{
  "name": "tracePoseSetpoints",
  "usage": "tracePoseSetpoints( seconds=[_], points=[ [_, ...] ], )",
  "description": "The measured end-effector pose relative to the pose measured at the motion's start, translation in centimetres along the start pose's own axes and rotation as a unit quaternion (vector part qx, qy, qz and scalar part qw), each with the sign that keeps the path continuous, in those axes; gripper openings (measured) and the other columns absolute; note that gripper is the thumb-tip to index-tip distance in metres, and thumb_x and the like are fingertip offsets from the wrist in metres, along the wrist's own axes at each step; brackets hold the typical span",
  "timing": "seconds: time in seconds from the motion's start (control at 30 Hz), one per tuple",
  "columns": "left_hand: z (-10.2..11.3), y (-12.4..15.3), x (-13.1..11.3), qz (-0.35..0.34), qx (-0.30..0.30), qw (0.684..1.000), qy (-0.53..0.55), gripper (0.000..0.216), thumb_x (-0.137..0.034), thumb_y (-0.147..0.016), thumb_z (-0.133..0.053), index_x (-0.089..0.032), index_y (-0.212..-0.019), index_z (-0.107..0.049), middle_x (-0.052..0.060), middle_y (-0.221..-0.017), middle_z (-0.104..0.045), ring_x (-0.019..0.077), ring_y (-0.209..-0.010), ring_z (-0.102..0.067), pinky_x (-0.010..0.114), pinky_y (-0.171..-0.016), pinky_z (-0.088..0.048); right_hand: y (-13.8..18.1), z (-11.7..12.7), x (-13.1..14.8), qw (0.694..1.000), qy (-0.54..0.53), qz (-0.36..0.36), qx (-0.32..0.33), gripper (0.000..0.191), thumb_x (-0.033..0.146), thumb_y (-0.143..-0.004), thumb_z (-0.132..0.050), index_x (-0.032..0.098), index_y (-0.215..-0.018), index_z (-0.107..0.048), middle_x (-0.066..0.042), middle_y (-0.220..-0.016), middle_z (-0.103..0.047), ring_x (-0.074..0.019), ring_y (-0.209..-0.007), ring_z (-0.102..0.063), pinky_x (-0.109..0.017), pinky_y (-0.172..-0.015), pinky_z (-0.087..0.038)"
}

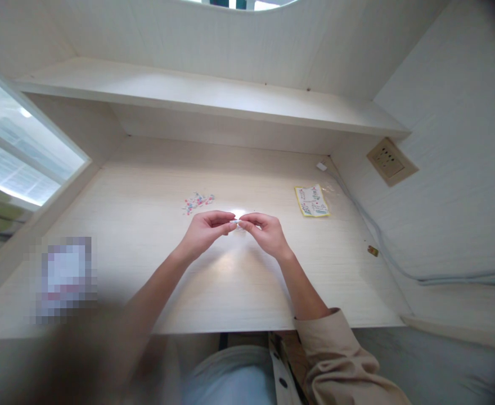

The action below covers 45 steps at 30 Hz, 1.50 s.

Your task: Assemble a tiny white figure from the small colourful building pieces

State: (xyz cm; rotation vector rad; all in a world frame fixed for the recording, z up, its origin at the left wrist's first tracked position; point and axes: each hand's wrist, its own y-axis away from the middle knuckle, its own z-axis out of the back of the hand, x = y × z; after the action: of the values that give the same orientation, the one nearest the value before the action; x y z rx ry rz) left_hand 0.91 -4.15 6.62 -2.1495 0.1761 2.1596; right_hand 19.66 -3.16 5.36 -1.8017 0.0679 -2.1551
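Note:
My left hand and my right hand meet over the middle of the desk, thumbs and forefingers pinched together. Between their fingertips is a tiny white and pale-blue piece, too small to name for certain; both hands grip it. A scattered pile of small pink, white and blue pieces lies on the desk just beyond my left hand. To the right and farther back lies a yellow-edged printed sheet with small coloured pictures.
A clear plastic wrapper lies by the sheet. Grey cables run along the right wall below a socket panel. A small brownish piece sits near them. A shelf overhangs the back, and a blurred-out item lies at left.

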Motion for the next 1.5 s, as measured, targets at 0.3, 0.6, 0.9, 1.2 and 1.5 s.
tracePoseSetpoints(
  seconds=[0.3, 0.6, 0.9, 1.2, 1.5],
  points=[
    [0.0, -0.1, 0.0, -0.018, -0.007, 0.999, -0.025, 0.031, -0.037, -0.068, -0.08, -0.015, -0.088, -0.075, 0.007, -0.081, -0.073, 0.0146, -0.068, -0.063, 0.027, -0.064, -0.052, 0.0, 0.0, -0.2, 1.0, -0.003, -0.009, 0.006, 0.024, 0.044, -0.081, -0.067, 0.022, -0.088, -0.075, -0.005, -0.088, -0.074, -0.0187, -0.082, -0.067, -0.029, -0.074, -0.052],
    [-0.3, -0.1, -0.3, -0.033, -0.007, 0.999, -0.037, 0.029, -0.038, -0.069, -0.079, -0.015, -0.087, -0.075, 0.007, -0.081, -0.074, 0.0152, -0.067, -0.064, 0.028, -0.064, -0.053, -0.1, 0.0, -0.2, 1.0, -0.02, -0.01, 0.018, 0.026, 0.045, -0.082, -0.065, 0.022, -0.089, -0.075, -0.004, -0.085, -0.073, -0.0177, -0.079, -0.066, -0.029, -0.074, -0.052],
    [-0.5, -0.1, -0.2, -0.037, -0.014, 0.999, -0.027, 0.027, -0.036, -0.068, -0.08, -0.015, -0.084, -0.075, 0.008, -0.083, -0.074, 0.0175, -0.072, -0.067, 0.029, -0.068, -0.054, 0.0, 0.1, -0.3, 0.999, -0.033, -0.012, 0.024, 0.026, 0.044, -0.083, -0.064, 0.022, -0.092, -0.075, -0.004, -0.084, -0.073, -0.0169, -0.077, -0.066, -0.029, -0.073, -0.052],
    [0.9, 0.4, 0.1, -0.031, -0.041, 0.997, -0.049, 0.027, -0.037, -0.068, -0.08, -0.015, -0.083, -0.075, 0.009, -0.087, -0.075, 0.0184, -0.077, -0.068, 0.029, -0.071, -0.055, -0.2, 0.6, -1.1, 0.999, -0.011, -0.035, -0.02, 0.029, 0.043, -0.079, -0.069, 0.021, -0.097, -0.074, -0.007, -0.097, -0.074, -0.0182, -0.083, -0.068, -0.03, -0.075, -0.053],
    [6.1, 2.8, 0.0, -0.021, -0.118, 0.991, -0.053, 0.029, -0.036, -0.066, -0.081, -0.014, -0.083, -0.074, 0.009, -0.087, -0.075, 0.0194, -0.079, -0.069, 0.031, -0.076, -0.056, -2.2, -1.9, 0.1, 0.997, 0.069, -0.022, 0.034, 0.029, 0.042, -0.08, -0.067, 0.019, -0.096, -0.074, -0.007, -0.094, -0.075, -0.0177, -0.08, -0.069, -0.029, -0.072, -0.054]
  ],
)
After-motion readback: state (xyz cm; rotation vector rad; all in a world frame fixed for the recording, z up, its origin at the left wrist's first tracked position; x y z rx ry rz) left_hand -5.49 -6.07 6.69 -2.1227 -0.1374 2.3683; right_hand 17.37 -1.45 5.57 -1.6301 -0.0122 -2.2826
